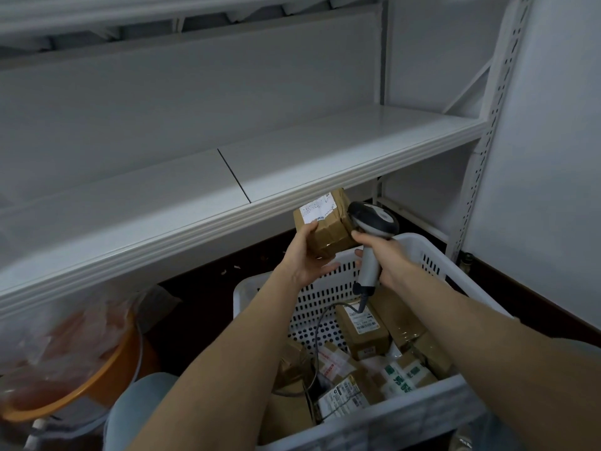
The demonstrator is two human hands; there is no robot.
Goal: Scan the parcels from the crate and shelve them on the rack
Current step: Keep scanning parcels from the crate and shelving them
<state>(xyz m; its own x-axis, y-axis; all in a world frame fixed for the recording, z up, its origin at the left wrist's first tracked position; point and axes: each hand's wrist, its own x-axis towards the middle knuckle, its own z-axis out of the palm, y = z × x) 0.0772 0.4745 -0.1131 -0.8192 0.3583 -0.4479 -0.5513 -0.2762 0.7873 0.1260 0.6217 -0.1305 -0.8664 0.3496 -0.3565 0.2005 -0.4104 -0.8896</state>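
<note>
Parcel (325,222), brown-taped with a white label, is held above the white crate (432,255), just below the front edge of the rack shelf (292,164). The left hand (305,255) clasps it, thumb and fingers (328,266) curled round it. The right hand (387,258) grips a grey scanner (374,222), whose head is just beside the parcel. More parcels (361,333) lie in the crate.

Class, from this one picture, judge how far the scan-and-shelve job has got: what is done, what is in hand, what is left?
Done: no parcel shows on the rack's visible shelf. In hand: the left hand holds a brown parcel, label up, while the right hand grips the scanner beside it. Left: shelving that parcel, plus many parcels in the white crate.
</note>
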